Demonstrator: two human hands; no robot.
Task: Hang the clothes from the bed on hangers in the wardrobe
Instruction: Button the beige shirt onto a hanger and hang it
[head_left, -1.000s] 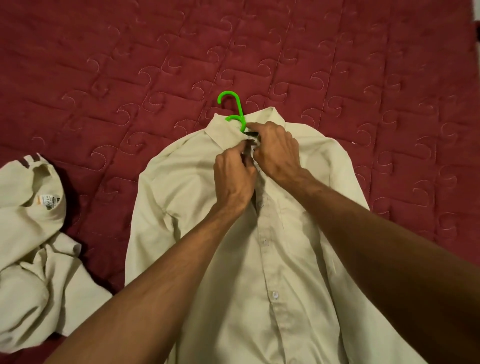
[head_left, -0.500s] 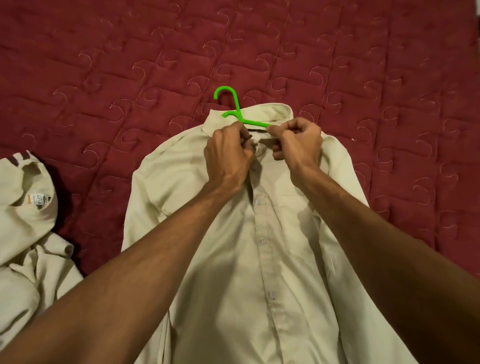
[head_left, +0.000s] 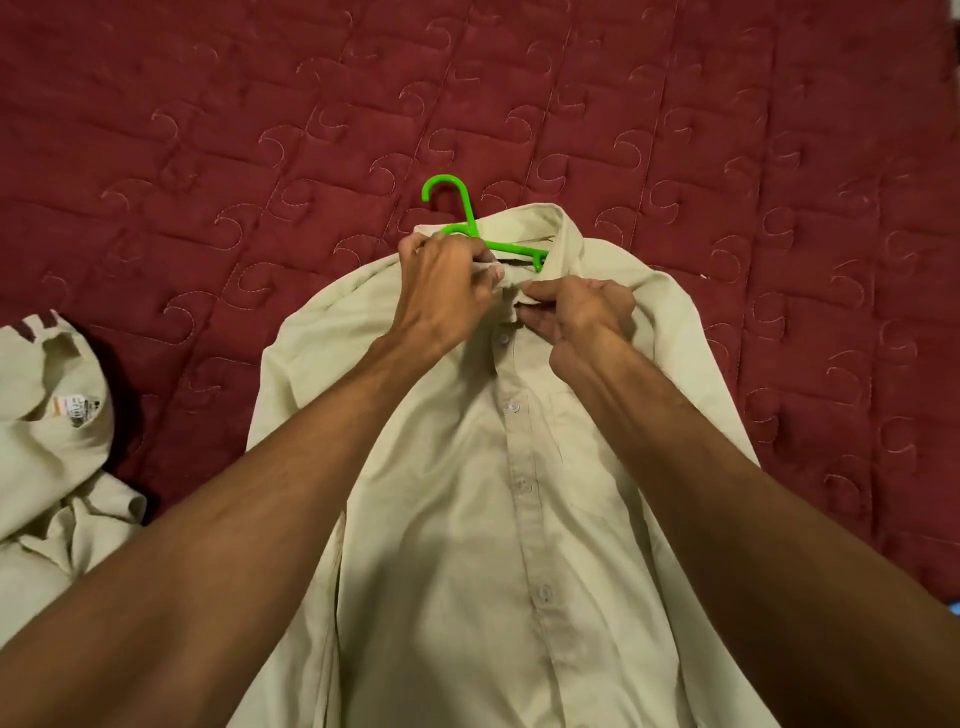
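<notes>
A cream button-up shirt lies face up on the bed, buttoned down its front. A green plastic hanger sits inside it, its hook sticking out past the collar and one arm showing in the neck opening. My left hand pinches the left side of the collar. My right hand pinches the right side of the collar at the top of the placket. The two hands are a little apart. The rest of the hanger is hidden under the cloth.
The bed is covered by a dark red quilted bedspread. A second cream shirt lies crumpled at the left edge, its neck label showing. The wardrobe is out of view.
My hands have drawn apart at the collar, from touching over the top button to each pinching one side. The neck has opened and shows more of the hanger's arm.
</notes>
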